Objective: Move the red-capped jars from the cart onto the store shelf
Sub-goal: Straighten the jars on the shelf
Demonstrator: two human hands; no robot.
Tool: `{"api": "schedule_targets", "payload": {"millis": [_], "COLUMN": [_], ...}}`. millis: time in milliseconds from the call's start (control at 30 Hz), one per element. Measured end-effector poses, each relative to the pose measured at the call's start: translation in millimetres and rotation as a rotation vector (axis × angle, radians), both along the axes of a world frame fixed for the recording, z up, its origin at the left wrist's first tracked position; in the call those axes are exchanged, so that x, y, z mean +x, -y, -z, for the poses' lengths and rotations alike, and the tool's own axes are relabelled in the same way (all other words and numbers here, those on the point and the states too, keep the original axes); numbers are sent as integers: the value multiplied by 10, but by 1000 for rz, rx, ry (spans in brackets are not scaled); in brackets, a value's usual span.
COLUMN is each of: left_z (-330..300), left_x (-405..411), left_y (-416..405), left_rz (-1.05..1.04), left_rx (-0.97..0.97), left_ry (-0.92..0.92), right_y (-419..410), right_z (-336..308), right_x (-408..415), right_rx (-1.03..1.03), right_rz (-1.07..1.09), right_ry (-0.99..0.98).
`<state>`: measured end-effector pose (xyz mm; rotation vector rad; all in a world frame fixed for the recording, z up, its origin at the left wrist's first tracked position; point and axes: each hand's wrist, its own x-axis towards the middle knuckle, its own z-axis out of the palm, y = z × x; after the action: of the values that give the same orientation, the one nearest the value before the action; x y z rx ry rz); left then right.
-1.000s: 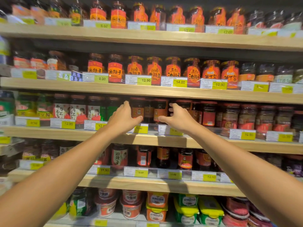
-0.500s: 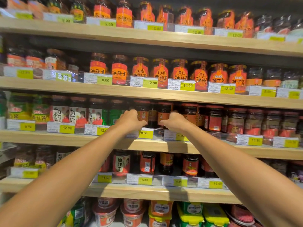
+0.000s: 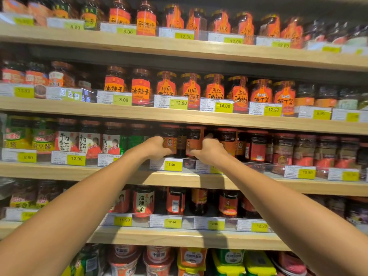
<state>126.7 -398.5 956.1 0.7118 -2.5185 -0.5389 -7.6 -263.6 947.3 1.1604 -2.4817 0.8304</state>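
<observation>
Both my arms reach up to the third wooden shelf (image 3: 179,177). My left hand (image 3: 154,147) curls round a red-capped jar (image 3: 169,137) with an orange label at the shelf front. My right hand (image 3: 210,149) grips a second red-capped jar (image 3: 194,139) right beside the first. Both jars stand upright behind the clear price rail. Further red-capped jars (image 3: 256,146) stand in a row to the right. The cart is out of view.
Shelves above hold orange-labelled jars (image 3: 191,90). Green and white-labelled jars (image 3: 67,139) stand to the left of my hands. The shelf below carries more red jars (image 3: 143,202), and tubs (image 3: 157,257) sit at the bottom. Yellow price tags (image 3: 173,164) line every shelf edge.
Both hands moved forward from open, spread fingers in front of the shelf to closing round the two jars. The view has come closer to the shelf.
</observation>
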Motion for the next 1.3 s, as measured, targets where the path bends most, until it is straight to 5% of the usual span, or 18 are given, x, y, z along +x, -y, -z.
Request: {"api": "schedule_targets", "payload": {"millis": [267,533,733,900,1300], "left_z": [-31,297,1041,1649,1860], "left_x": [78,353,718,749,299], "left_y": [-78,-191,-481,-554,-592], "left_rz": [-4,-144,90,188,0], "left_rx": [-16,-325,-528,-581,-127], "left_ry": [25,-100,-437,-364,-96], "right_y": [-41,-463,-1042,-1171,-765], "right_z": [44,129,659,1301,1710], "right_x": [25,153,384,341,169], "right_rx": [-49,-101,-362,-279,13], "right_rz": [22,-7,-277,-368,-113], "right_ry": [-68,-178,-368,-610,-90]}}
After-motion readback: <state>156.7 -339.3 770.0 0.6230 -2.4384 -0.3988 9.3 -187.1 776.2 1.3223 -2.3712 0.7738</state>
